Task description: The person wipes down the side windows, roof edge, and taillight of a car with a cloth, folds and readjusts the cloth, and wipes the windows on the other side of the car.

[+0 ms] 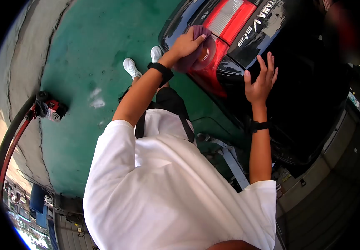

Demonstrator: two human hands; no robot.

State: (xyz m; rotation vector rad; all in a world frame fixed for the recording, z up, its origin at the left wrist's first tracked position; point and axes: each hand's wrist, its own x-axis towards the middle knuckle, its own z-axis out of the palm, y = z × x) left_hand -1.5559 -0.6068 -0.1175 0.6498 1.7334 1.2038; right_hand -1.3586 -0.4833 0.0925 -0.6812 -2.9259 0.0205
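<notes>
One purple cloth [188, 61], clamped in left hand [187, 44] at twelve o'clock, is held against tail light [213, 74], wiping seemingly unfinished; right hand [260, 84], two o'clock, spread, empty.

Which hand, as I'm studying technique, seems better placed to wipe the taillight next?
Probably the left hand: it holds the purple cloth at the taillight; the right hand is spread, holding nothing.

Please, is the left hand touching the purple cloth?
Touching. The head view shows it: the left hand lies over the purple cloth, with no gap between them.
</notes>
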